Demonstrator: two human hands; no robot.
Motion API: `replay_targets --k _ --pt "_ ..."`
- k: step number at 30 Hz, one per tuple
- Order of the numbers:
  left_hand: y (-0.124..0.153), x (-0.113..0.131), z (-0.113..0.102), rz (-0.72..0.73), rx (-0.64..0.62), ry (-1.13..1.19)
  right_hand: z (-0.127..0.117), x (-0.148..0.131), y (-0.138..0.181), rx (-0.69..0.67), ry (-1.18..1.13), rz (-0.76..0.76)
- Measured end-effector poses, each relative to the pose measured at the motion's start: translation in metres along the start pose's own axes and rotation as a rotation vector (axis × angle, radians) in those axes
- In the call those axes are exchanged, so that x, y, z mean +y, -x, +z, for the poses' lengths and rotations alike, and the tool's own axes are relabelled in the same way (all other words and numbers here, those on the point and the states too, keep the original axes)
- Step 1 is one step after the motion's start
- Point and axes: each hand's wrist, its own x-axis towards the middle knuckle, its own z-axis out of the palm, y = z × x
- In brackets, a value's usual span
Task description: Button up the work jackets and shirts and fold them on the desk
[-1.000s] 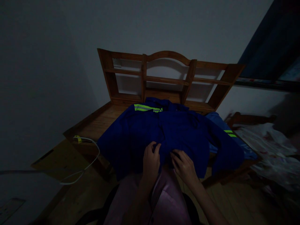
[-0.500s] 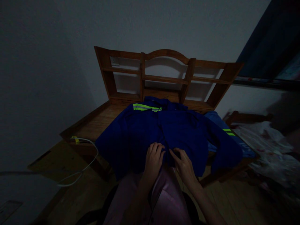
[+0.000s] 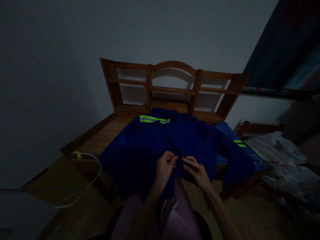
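Note:
A dark blue work jacket (image 3: 150, 146) with yellow-green reflective bands lies spread over the desk, its collar toward the shelf and its lower hem hanging at the near edge. At the jacket's front opening, low down, my left hand (image 3: 165, 168) pinches the edge of the cloth between thumb and fingers. Just across the opening, my right hand (image 3: 197, 171) has its thumb and fingers closed on the other front edge. Fingertips of both hands are close together. Any button or fastener between them is too dark and small to make out.
The wooden desk (image 3: 100, 136) carries a shelf unit (image 3: 172, 88) at its back. A white cable (image 3: 97, 171) loops off the left edge. Lighter blue folded clothing (image 3: 225, 128) lies under the right sleeve. White plastic bags (image 3: 277, 146) are heaped at the right by a chair (image 3: 262, 127).
Both hands have shifted their grip on the front edges, and the left thumb and fingers now pinch at the opening. The jacket's near hem has moved slightly. The view has tilted a little.

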Motion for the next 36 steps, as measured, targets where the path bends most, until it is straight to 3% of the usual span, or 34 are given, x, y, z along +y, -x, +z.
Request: replay_targets --k 3,6,14,20,25,29,33,36 --pt "-0.008 -0.006 0.01 -0.005 -0.055 0.152 -0.007 0.009 -0.002 -0.019 -0.12 0.089" --pt "-0.011 -0.014 0.018 0.04 -0.112 0.236 -0.01 0.011 -0.004 -0.034 -0.132 0.081" --pt "-0.006 -0.033 0.017 0.03 -0.172 0.373 -0.001 -0.005 -0.004 0.054 0.207 -0.128" --pt "-0.004 -0.029 0.015 0.003 -0.183 0.347 0.005 -0.009 -0.007 0.144 0.37 -0.234" --pt "-0.001 -0.016 0.01 0.062 -0.156 0.163 0.007 -0.02 -0.013 0.151 0.412 -0.207" --pt "0.005 -0.004 0.004 0.131 -0.136 -0.018 0.004 -0.02 -0.02 0.104 0.401 -0.115" --pt "0.014 0.003 0.0 0.12 -0.069 -0.01 0.0 -0.017 -0.023 -0.002 0.38 -0.035" --pt "0.024 0.01 0.002 0.062 -0.008 0.024 0.003 -0.018 -0.021 -0.026 0.424 -0.078"
